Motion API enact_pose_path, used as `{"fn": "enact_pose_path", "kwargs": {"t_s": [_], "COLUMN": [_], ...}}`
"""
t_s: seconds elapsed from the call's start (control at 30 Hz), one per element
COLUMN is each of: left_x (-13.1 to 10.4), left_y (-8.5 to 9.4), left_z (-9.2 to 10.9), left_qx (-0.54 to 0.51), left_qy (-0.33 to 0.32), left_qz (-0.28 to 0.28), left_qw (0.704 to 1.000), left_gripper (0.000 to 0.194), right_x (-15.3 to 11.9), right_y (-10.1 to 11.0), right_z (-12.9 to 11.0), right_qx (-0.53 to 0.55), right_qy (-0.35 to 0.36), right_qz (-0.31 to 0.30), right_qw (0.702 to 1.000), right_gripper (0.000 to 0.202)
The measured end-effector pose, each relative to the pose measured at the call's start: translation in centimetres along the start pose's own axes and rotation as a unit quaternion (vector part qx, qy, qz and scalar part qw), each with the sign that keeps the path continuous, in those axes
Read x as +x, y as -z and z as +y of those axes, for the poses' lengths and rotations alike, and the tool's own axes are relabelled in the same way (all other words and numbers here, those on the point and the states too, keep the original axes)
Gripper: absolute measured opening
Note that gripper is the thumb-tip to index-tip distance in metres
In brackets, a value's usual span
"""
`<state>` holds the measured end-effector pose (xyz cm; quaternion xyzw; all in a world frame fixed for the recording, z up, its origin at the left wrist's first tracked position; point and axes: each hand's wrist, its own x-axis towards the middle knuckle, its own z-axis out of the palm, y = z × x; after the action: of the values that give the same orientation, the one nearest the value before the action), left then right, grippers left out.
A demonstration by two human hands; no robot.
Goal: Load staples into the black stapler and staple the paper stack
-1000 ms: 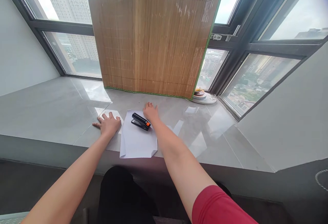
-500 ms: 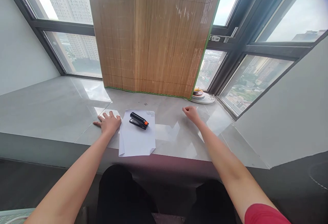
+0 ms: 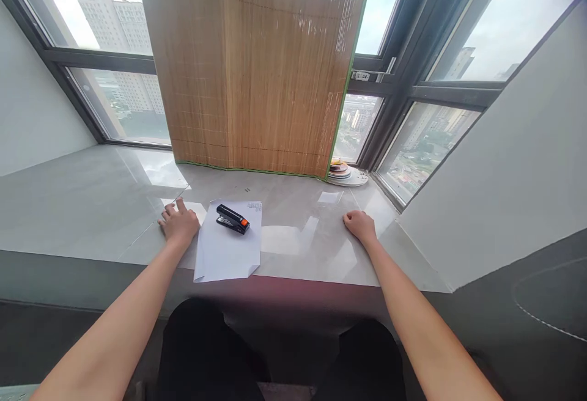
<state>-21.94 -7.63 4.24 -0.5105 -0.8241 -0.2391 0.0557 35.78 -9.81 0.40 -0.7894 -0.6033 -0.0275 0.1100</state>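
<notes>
R hand [image 3: 361, 225] now off to the right, stapler [image 3: 233, 219] untouched on paper [image 3: 224, 257]

Big change: a sec ago R hand is at the paper's far right corner; now it's well apart, resting on the right part of the sill [image 3: 92, 205]. That bares a small block of dark marks at that corner, too small to read. L hand [image 3: 180, 225] stays put, just left of the paper; can't tell if it touches the edge. Stapler hasn't moved on the sheet, approx. Upshot: neither hand is on the stapler, which lies free on the far half of the paper, orange end to the right.

Fingers: L spread apart, palm down, nothing seen in them. R curled together in a loose fist; can't tell if anything's inside.

Count: 2 hands, 1 stapler, 1 paper pile (no. of sheets unclear; near right corner curls up, near left looks folded). Far of paper: approx. 2 tiny dark bits [image 3: 247, 190], too small to ID. Far side: 1 slatted mat [image 3: 257, 83] standing vs. the window; 1 stack of plates [image 3: 340, 172] at its right foot, no. unclear.
</notes>
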Motion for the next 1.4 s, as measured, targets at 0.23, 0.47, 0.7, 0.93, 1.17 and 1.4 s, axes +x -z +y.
{"fn": "enact_pose_path", "kwargs": {"t_s": [0.23,0.47,0.7,0.93,1.17,1.4], "left_x": [-4.5,-8.5,-13.3,-19.7,-19.8,-11.4], "left_y": [-0.6,-3.4,-4.9,-6.3,-7.1,-5.4], "left_z": [2.9,4.3,10.5,19.4,21.1,16.5], "left_qx": [-0.122,-0.016,-0.038,-0.084,-0.089,-0.069], "left_qy": [-0.17,-0.179,-0.252,-0.29,-0.272,-0.36], "left_qz": [-0.113,-0.161,-0.178,-0.206,-0.199,-0.246], "left_qw": [0.971,0.97,0.95,0.931,0.937,0.897], "left_gripper": [0.065,0.077,0.073,0.071,0.073,0.055], "right_x": [0.0,0.2,0.5,0.5,0.4,0.4], "right_y": [0.4,-0.1,-0.4,-0.4,-0.3,-0.2], "right_z": [0.7,1.4,1.3,1.2,0.9,0.7], "right_qx": [0.007,0.039,0.036,0.015,0.006,0.012], "right_qy": [0.0,-0.003,-0.009,-0.008,0.003,-0.002], "right_qz": [-0.002,0.0,-0.004,-0.004,0.002,0.006], "right_qw": [1.0,0.999,0.999,1.0,1.0,1.0], "right_gripper": [0.04,0.039,0.038,0.035,0.037,0.034]}}
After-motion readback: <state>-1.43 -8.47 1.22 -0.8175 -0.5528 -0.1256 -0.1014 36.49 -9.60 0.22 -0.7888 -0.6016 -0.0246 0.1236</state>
